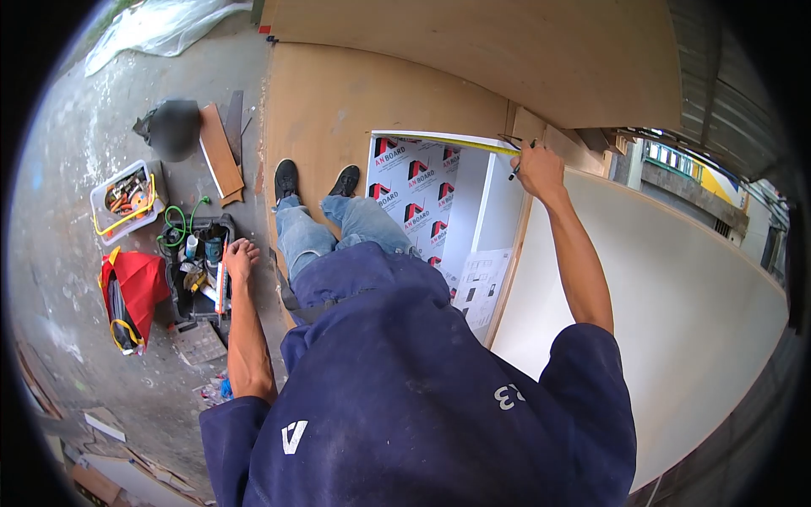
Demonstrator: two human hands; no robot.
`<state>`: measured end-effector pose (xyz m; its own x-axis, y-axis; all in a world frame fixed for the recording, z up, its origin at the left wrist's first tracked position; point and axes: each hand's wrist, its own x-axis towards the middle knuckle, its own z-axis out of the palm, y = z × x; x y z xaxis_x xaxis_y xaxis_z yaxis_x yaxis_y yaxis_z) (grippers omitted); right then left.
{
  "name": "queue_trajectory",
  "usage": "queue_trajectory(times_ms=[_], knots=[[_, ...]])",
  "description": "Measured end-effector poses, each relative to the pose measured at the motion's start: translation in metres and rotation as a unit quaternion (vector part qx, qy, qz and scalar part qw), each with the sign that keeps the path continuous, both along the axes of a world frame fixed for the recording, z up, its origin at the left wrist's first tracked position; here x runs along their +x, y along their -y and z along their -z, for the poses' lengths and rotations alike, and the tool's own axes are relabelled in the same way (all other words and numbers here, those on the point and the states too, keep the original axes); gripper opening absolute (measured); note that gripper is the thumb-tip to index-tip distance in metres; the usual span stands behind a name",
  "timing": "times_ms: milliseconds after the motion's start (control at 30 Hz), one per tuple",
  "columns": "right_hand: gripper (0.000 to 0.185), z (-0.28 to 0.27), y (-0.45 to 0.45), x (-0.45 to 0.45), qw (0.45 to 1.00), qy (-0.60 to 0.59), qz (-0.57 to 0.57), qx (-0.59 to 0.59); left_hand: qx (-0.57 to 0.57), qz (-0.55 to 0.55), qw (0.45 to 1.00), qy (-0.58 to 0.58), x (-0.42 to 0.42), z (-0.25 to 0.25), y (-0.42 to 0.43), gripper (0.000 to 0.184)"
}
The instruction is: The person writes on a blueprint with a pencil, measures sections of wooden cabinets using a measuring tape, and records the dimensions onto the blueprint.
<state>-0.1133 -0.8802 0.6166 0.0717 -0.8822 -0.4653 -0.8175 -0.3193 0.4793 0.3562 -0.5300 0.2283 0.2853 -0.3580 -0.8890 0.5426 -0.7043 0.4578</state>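
My right hand (541, 169) is closed at the top corner of a white panel box. A yellow tape measure blade (456, 141) runs from it along the box's upper edge. A thin dark tool, perhaps a pen (514, 175), sticks out beside the fingers. My left hand (242, 258) hangs at my side with its fingers curled; whether anything is in them is hidden. Below it in view lies a black tool case (182, 287) with an orange and white strip (221, 283) close to the fingers. Printed board (414, 190) lines the box, and a paper drawing (483, 283) lies against it.
A clear bin of tools (127, 203), a red bag (139, 287), a green cord (182, 224) and wood offcuts (221, 152) lie on the concrete floor at left. A large white panel (642, 296) stands at right. Brown boards (473, 42) rise ahead.
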Motion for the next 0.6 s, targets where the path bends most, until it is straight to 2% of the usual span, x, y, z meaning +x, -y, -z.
queue_trajectory(times_ms=[133,167,200,267,333,400,467,533,600], knots=[[0.034,0.014,-0.049,0.005,0.995,0.066,0.08,-0.007,-0.041,0.022,0.996,-0.075,0.021,0.005,0.013,0.024],[0.034,0.021,-0.066,0.003,0.988,0.089,0.123,-0.007,-0.035,0.031,0.997,-0.061,0.022,-0.005,0.024,0.023],[0.034,0.021,-0.085,0.006,0.98,0.112,0.164,0.006,-0.009,0.015,1.0,-0.019,0.011,-0.044,0.049,0.014],[0.032,0.03,-0.127,0.005,0.961,0.156,0.229,0.021,-0.07,0.035,0.991,-0.107,0.03,-0.027,0.057,0.013],[0.03,0.038,-0.175,0.012,0.934,0.222,0.279,-0.001,-0.028,0.047,0.997,-0.055,0.017,-0.065,0.089,0.011],[0.024,0.042,-0.222,0.025,0.901,0.277,0.333,-0.002,-0.078,0.099,0.983,-0.133,0.026,-0.056,0.107,0.01],[0.028,0.06,-0.271,0.036,0.869,0.361,0.33,-0.074,-0.037,0.199,0.977,-0.061,0.014,-0.077,0.134,0.012],[0.028,0.062,-0.306,0.056,0.82,0.412,0.385,-0.102,-0.047,0.277,0.959,-0.024,-0.003,-0.092,0.156,0.018],[0.027,0.062,-0.335,0.074,0.804,0.394,0.429,-0.123,-0.074,0.363,0.928,-0.037,-0.018,-0.1,0.176,0.03]])
